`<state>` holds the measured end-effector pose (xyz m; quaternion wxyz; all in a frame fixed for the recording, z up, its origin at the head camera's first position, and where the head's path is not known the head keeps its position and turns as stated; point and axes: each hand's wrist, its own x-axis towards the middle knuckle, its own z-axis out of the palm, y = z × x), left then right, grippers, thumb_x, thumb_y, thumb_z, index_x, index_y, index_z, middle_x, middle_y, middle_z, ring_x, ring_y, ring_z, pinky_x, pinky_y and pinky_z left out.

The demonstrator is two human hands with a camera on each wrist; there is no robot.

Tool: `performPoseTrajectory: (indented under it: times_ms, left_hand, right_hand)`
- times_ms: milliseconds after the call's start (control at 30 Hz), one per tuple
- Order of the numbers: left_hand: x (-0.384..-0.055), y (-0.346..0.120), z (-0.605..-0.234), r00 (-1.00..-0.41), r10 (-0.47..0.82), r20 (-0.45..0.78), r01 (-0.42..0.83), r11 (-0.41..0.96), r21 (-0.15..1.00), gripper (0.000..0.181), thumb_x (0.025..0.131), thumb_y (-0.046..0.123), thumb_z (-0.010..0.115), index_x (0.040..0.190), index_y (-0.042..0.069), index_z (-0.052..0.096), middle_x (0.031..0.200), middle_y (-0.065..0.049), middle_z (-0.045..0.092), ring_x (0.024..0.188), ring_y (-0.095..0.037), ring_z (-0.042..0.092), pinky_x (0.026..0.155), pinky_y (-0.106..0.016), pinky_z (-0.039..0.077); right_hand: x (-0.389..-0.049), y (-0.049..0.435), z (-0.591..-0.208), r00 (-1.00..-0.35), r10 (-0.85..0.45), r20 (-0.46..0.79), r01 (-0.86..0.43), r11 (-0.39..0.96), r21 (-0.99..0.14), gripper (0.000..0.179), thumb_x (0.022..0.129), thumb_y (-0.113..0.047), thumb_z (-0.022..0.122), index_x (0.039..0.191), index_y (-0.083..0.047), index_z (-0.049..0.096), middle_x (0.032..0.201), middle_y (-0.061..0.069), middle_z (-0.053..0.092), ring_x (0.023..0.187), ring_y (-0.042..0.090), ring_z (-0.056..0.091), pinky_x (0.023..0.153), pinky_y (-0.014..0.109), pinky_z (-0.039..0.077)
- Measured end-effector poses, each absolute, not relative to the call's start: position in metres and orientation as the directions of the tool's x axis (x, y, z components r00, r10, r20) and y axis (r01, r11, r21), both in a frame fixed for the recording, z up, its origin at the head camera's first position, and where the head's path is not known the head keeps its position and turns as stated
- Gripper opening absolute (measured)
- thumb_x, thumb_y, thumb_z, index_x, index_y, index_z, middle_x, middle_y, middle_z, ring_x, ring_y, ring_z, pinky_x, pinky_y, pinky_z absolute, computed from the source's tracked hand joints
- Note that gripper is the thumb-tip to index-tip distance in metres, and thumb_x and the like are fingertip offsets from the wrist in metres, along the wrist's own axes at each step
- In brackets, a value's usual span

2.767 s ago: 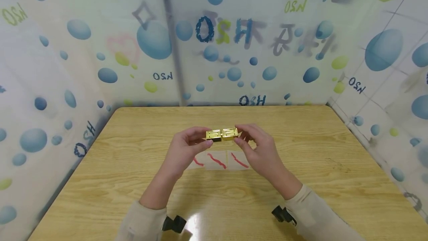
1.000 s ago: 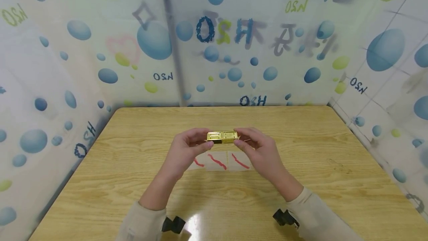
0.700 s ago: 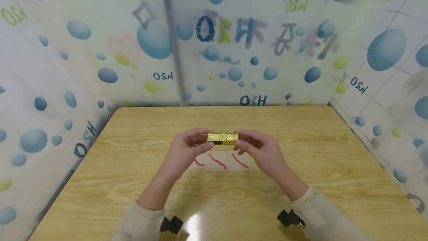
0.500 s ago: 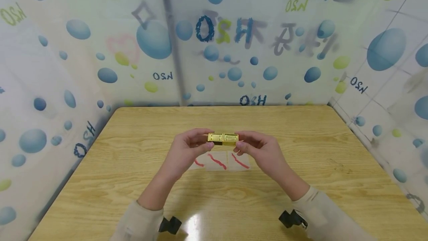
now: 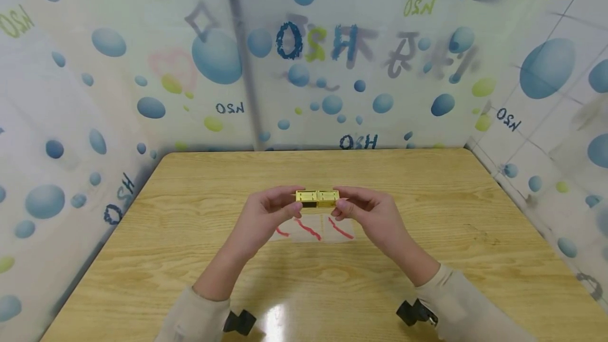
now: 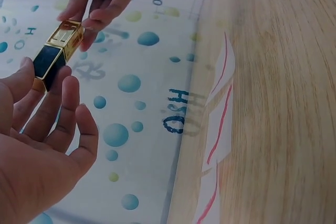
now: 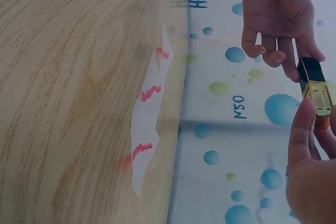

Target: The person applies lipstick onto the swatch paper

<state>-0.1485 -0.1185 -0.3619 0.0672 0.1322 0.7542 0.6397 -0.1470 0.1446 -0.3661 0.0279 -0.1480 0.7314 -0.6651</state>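
Note:
A small shiny gold and black rectangular piece (image 5: 317,198) is held level above the table, with two box-like halves side by side and a narrow seam between them. My left hand (image 5: 258,220) pinches its left end, thumb in front and fingers behind. The right end sits between the thumb and fingers of my right hand (image 5: 375,215). In the left wrist view the nearer half of the piece (image 6: 50,62) has a dark, glossy face and the farther half shows recessed gold. Its exact kind cannot be told.
Below the hands, white paper pieces (image 5: 307,232) with red strokes lie in a row on the wooden table (image 5: 451,215). A patterned sheet (image 5: 351,110) with blue and green dots hangs behind the table and along both sides.
The two halves, slightly apart and uneven at first, now line up closely. The piece has come down a little. My right thumb has shifted slightly along its end.

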Motion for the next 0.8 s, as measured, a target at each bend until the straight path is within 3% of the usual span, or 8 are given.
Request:
performPoseTrajectory:
  times_ms: [300, 500, 667, 767, 800]
  left_hand:
    - [-0.1480, -0.1171, -0.3615, -0.959, 0.277, 0.065, 0.112, 0.158, 0.981, 0.036, 0.101, 0.015, 0.074, 0.137, 0.013, 0.072, 0.121, -0.015, 0.078, 0.103, -0.034, 0.076, 0.092, -0.030, 0.061]
    - [-0.1486, -0.1152, -0.3617, -0.962, 0.264, 0.064, 0.112, 0.169, 0.979, 0.033, 0.099, 0.013, 0.076, 0.132, 0.011, 0.074, 0.118, -0.014, 0.079, 0.097, -0.023, 0.077, 0.087, -0.026, 0.061]
    - [-0.1480, -0.1147, -0.3612, -0.966, 0.251, 0.066, 0.107, 0.154, 0.982, 0.031, 0.097, 0.011, 0.078, 0.128, 0.009, 0.075, 0.117, -0.013, 0.080, 0.103, -0.031, 0.077, 0.089, -0.029, 0.063]
    - [-0.1476, -0.1147, -0.3599, -0.967, 0.246, 0.066, 0.107, 0.159, 0.982, 0.030, 0.096, 0.010, 0.079, 0.127, 0.007, 0.076, 0.115, -0.013, 0.080, 0.099, -0.025, 0.078, 0.088, -0.027, 0.063]
    - [-0.1476, -0.1147, -0.3595, -0.968, 0.243, 0.063, 0.105, 0.164, 0.981, 0.030, 0.096, 0.010, 0.079, 0.126, 0.007, 0.076, 0.115, -0.012, 0.080, 0.098, -0.022, 0.078, 0.087, -0.027, 0.062]
  right_hand:
    - [-0.1433, 0.1436, -0.3631, -0.958, -0.242, 0.151, -0.174, 0.080, -0.981, 0.041, 0.099, -0.009, 0.075, 0.137, 0.005, 0.068, 0.104, 0.010, 0.081, 0.088, 0.008, 0.079, 0.089, 0.028, 0.065]
    - [-0.1428, 0.1410, -0.3649, -0.956, -0.228, 0.182, -0.207, 0.091, -0.974, 0.037, 0.095, -0.005, 0.079, 0.130, 0.005, 0.072, 0.105, 0.014, 0.080, 0.088, 0.009, 0.079, 0.084, 0.028, 0.066]
    - [-0.1421, 0.1395, -0.3655, -0.954, -0.227, 0.198, -0.222, 0.086, -0.971, 0.035, 0.094, -0.003, 0.079, 0.127, 0.004, 0.074, 0.110, 0.019, 0.079, 0.089, 0.009, 0.080, 0.083, 0.030, 0.066]
    - [-0.1409, 0.1393, -0.3646, -0.951, -0.226, 0.211, -0.235, 0.083, -0.968, 0.034, 0.094, -0.002, 0.078, 0.127, 0.006, 0.073, 0.113, 0.027, 0.077, 0.089, 0.008, 0.079, 0.083, 0.029, 0.066]
    - [-0.1407, 0.1395, -0.3646, -0.951, -0.226, 0.212, -0.235, 0.080, -0.969, 0.034, 0.094, -0.002, 0.078, 0.127, 0.006, 0.073, 0.112, 0.023, 0.078, 0.089, 0.007, 0.079, 0.083, 0.029, 0.066]
